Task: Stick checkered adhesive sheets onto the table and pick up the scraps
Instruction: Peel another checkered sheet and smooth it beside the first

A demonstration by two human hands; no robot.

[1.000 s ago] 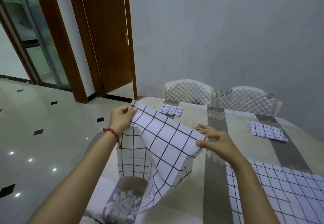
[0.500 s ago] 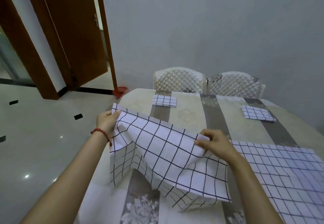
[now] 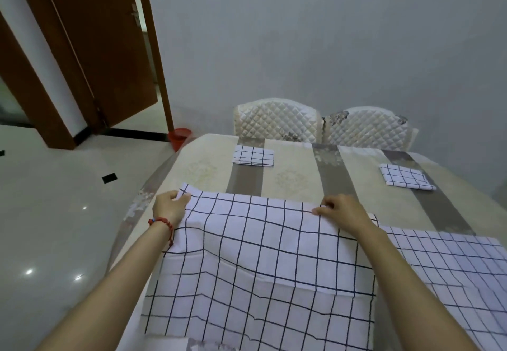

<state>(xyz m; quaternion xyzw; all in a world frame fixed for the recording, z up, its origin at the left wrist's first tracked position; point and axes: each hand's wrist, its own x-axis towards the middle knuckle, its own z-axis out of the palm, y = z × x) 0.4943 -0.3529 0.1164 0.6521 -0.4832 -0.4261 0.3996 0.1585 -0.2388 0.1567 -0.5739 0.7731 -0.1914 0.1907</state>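
Now, left hand (image 3: 169,208): pinches checkered sheet (image 3: 263,263) corner, keeping it taut.
Right hand (image 3: 341,212): fingers closed, pinning far edge to bench (image 3: 299,175).

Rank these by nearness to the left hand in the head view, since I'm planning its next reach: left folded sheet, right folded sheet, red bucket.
From the left hand:
1. Left folded sheet, ahead on the table.
2. Red bucket, on the floor beyond the table's corner.
3. Right folded sheet, far right.

Large sheet (image 3: 260,263) on table (image 3: 296,186) near edge; two folded sheets (image 3: 253,155) behind; chairs (image 3: 277,123) beyond.
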